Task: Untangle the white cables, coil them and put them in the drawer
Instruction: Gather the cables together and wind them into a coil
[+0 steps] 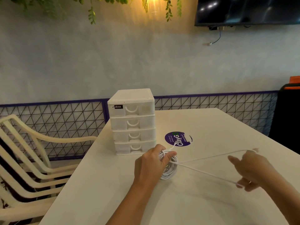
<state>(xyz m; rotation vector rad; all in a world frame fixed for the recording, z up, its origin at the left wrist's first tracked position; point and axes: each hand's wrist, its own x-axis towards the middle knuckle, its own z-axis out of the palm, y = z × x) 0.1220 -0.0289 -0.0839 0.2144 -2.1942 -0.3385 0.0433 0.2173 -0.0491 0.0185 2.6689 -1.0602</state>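
Left hand [154, 161] grips cable coil [169, 170]; right hand [250, 169] stretches loop.

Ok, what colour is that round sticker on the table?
Purple, with white lettering; the round sticker shows in the head view.

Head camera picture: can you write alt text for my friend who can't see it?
A left hand grips a coil of white cable on a white table while the right hand holds out its loose loop. A drawer unit stands behind, drawers closed.

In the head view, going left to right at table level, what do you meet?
Stacked chairs → drawer unit → left hand gripping the coiled white cable → right hand holding the cable's loose loop.
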